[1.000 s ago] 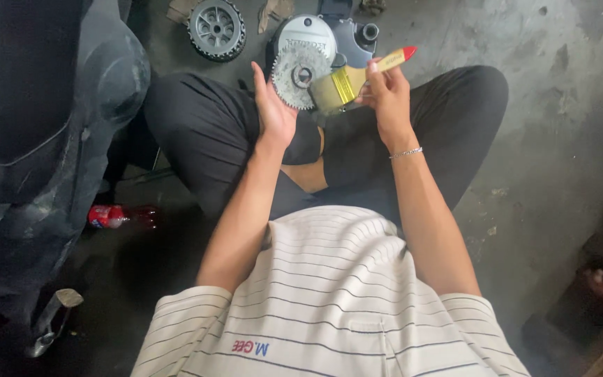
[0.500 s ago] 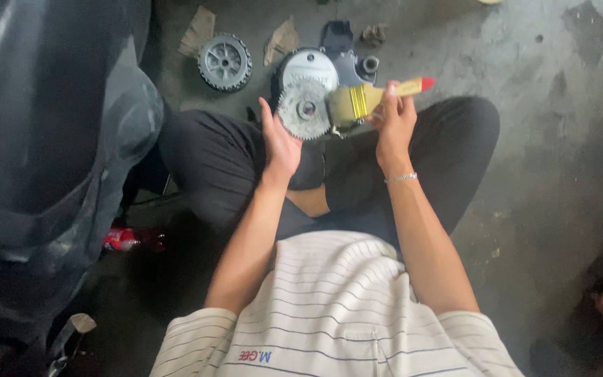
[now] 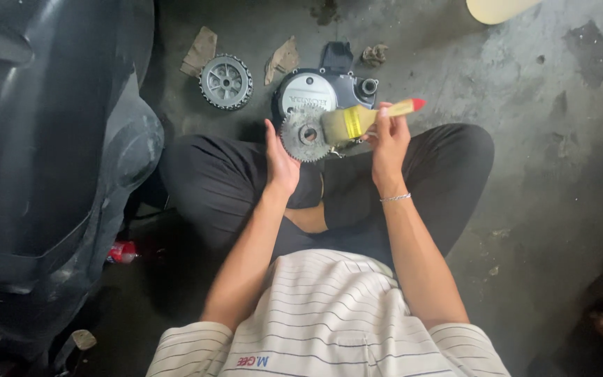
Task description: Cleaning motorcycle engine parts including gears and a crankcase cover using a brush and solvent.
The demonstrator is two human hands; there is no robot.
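I sit cross-legged on a concrete floor. My left hand [image 3: 280, 162] holds a round toothed metal gear [image 3: 304, 134] upright by its edge, above my knees. My right hand [image 3: 387, 143] grips a paintbrush [image 3: 368, 119] with a pale wooden handle, a red tip and yellowish bristles. The bristles rest against the gear's right side. Just beyond the gear, a dark engine cover [image 3: 324, 89] with a round silver plate lies on the floor.
A second grey gear wheel [image 3: 225, 82] lies on the floor at the back left, between two scraps of cardboard [image 3: 201, 50]. A large black motorcycle body [image 3: 43, 153] fills the left side. A small red object [image 3: 123, 252] lies beside my left thigh.
The view has shifted so the hands, gear and brush sit lower in frame. The brush stays against the gear, its handle now angled slightly flatter.
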